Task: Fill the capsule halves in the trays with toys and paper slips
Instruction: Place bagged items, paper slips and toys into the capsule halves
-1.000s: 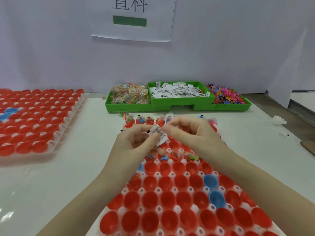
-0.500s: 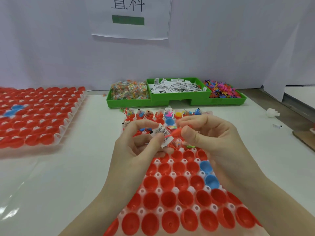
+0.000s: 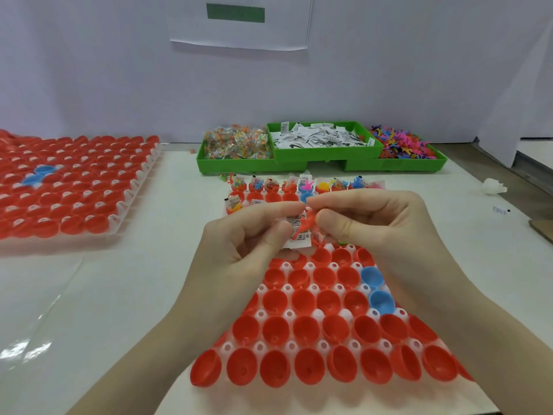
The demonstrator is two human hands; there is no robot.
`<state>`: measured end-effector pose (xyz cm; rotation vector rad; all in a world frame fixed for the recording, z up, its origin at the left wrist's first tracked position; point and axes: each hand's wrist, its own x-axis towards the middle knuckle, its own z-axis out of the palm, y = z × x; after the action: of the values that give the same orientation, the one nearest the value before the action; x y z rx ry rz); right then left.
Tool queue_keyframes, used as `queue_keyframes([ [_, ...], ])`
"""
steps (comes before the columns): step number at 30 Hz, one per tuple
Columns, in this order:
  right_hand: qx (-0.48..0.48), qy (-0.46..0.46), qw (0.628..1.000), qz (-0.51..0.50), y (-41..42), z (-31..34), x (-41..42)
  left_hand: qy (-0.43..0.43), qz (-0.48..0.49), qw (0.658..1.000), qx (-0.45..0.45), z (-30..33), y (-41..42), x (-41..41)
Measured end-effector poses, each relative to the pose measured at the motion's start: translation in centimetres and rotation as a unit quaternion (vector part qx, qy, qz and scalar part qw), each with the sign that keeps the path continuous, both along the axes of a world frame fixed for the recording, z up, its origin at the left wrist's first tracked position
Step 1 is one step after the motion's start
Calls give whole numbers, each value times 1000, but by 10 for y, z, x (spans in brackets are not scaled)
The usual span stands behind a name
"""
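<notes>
A white tray (image 3: 287,266) of red capsule halves, with two blue ones (image 3: 372,277), lies in front of me. Its far rows hold toys and paper slips (image 3: 305,184). Above the tray's middle, my left hand (image 3: 239,250) pinches a white printed paper slip (image 3: 296,237). My right hand (image 3: 386,229) pinches a small red toy figure (image 3: 306,222) against that slip. Both hands meet at the fingertips.
A green three-part bin (image 3: 314,161) at the back holds bagged toys (image 3: 236,142), paper slips (image 3: 320,136) and loose coloured toys (image 3: 401,143). A second tray of red capsules (image 3: 68,187) lies at the left. A white scrap (image 3: 493,186) sits at the right.
My hands stayed together over the tray. The red toy in my right hand has come up against the slip in my left. The camera tilted down a little.
</notes>
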<state>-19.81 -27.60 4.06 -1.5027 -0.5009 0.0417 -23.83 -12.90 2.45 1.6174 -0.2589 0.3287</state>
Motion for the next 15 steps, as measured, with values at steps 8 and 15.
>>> queue_keyframes([
  [8,-124,-126,983,41,1,13,0,18,-31,999,32,4,8,0],
  [15,-211,-205,956,4,13,11,4,7,-60,993,102,9,21,5],
])
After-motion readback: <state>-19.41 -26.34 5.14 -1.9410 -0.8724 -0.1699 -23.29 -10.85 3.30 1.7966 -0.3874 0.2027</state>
